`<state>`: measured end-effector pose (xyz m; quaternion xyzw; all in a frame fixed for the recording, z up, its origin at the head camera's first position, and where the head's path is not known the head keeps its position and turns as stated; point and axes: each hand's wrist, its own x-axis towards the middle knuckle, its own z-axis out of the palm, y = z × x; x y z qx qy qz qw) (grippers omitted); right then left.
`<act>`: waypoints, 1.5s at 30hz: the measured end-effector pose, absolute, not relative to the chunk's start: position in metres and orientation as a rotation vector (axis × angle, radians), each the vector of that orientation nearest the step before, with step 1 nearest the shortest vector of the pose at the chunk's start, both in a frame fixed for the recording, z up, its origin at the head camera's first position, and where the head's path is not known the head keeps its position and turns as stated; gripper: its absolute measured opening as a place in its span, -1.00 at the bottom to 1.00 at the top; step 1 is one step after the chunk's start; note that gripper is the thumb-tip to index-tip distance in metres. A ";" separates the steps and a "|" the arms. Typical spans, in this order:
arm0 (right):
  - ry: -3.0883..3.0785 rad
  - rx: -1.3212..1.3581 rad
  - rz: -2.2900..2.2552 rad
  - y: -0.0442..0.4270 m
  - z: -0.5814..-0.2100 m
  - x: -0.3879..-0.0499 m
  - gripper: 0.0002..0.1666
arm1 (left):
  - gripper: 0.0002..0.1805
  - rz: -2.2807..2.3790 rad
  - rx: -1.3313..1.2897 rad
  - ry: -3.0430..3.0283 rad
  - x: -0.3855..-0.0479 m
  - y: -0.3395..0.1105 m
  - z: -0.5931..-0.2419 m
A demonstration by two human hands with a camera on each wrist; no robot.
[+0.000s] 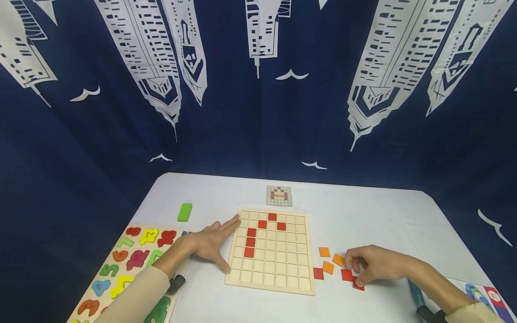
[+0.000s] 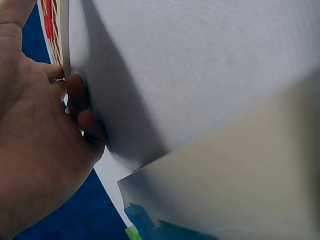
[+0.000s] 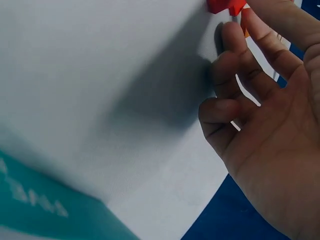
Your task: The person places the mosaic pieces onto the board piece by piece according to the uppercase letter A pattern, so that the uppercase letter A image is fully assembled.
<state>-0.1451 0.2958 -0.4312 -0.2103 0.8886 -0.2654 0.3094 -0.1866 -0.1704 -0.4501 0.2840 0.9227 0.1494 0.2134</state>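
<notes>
First, far left: number puzzle [image 1: 122, 269] on white worktop [image 1: 355, 211]. Left hand [image 1: 210, 242], grip spread, touching grid board [image 1: 280, 256] at its left edge; six red tiles [image 1: 250, 242] set in. Right of board, loose orange tiles [image 1: 324, 252] and loose red tiles [image 1: 318, 273]. Right hand [image 1: 379, 263], grip loosely curled, thumb touching rightmost red one; cannot tell if pinching.

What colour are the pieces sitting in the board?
Red: the pieces in the board show best in the head view.

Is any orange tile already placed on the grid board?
No, the grid board bears only red tiles, while the orange tiles lie on the white table beside it.
</notes>
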 end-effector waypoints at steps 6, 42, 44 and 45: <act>2.438 -0.565 -0.605 0.296 -0.435 -0.142 -0.57 | 0.52 0.417 0.785 2.566 -0.187 -0.170 -0.449; 2.415 -0.596 -0.689 0.300 -0.434 -0.136 -0.75 | 0.51 0.415 0.750 2.560 -0.185 -0.168 -0.449; 2.400 -0.611 -0.725 0.300 -0.433 -0.137 -0.77 | 0.51 0.413 0.751 2.562 -0.185 -0.168 -0.449; 2.392 -0.616 -0.745 0.300 -0.432 -0.137 -0.78 | 0.51 0.413 0.752 2.563 -0.185 -0.168 -0.449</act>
